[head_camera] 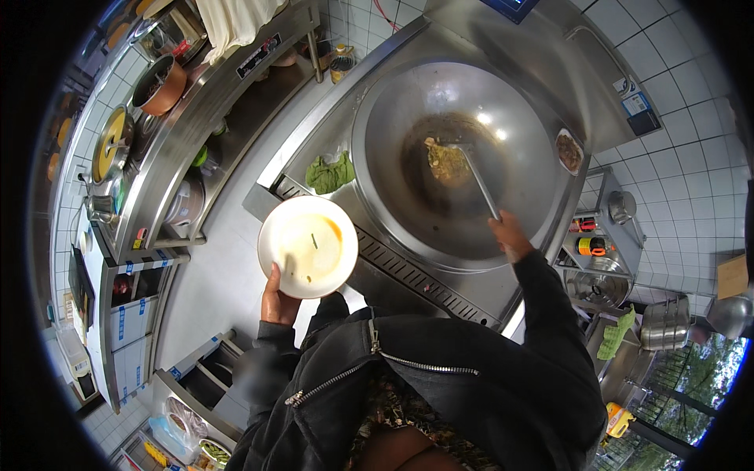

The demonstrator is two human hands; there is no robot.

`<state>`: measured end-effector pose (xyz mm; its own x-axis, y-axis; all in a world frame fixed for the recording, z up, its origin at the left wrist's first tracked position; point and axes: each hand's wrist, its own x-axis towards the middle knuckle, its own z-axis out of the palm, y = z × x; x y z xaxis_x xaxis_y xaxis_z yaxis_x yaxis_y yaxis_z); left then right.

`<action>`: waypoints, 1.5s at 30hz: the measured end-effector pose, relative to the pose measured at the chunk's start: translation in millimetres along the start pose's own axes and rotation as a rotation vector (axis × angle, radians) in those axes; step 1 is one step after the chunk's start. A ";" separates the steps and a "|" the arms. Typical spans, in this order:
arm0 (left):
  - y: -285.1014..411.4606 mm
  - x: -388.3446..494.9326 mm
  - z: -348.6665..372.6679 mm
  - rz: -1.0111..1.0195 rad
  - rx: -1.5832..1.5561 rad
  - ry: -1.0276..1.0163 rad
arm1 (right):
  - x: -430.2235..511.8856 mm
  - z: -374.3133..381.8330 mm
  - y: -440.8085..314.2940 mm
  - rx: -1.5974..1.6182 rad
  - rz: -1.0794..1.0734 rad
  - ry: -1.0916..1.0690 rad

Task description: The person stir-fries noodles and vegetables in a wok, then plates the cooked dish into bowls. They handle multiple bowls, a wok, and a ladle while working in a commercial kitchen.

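With thumb on the rim, my left hand (279, 301) holds a white plate (300, 253) just outside the stove's front edge. A film of yellowish liquid and a small green scrap lie on the plate. My right hand (508, 235) grips the handle of a metal wok spatula (482, 181), reaching into a large steel wok (389, 194). The spatula's head is partly hidden by, or lies against, a yellow-brown clump of food (446, 165) low in the wok. Darker brown residue surrounds that food.
A green cloth (330, 172) lies on the stove left of the wok. A small dish of brown food (569, 152) sits at its right rim. Along the left, a steel counter (194, 112) bears a copper-coloured pot (160, 88) and a bowl of yellow liquid (111, 144). Shelves (612, 229) stand right.
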<state>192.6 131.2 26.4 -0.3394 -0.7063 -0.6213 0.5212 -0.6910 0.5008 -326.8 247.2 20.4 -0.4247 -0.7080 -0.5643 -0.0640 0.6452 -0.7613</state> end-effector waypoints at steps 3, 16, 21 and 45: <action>-5.8 12.4 -12.9 -0.034 0.010 0.040 | -41.6 -28.8 0.3 -0.078 0.139 -0.031; -20.9 50.4 -75.3 0.007 0.010 0.012 | 10.6 17.8 52.7 -0.210 -0.066 0.268; -15.2 75.5 -87.7 0.078 0.056 0.030 | -2.3 24.6 74.3 -0.178 0.006 0.158; -0.5 128.8 -100.0 0.155 0.167 0.255 | -24.2 25.9 120.8 -0.770 -0.365 0.384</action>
<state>227.0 56.0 -114.1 -0.0485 -0.7581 -0.6503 0.4086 -0.6092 0.6797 -300.9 334.9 -66.2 -0.5205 -0.8498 -0.0832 -0.7750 0.5111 -0.3716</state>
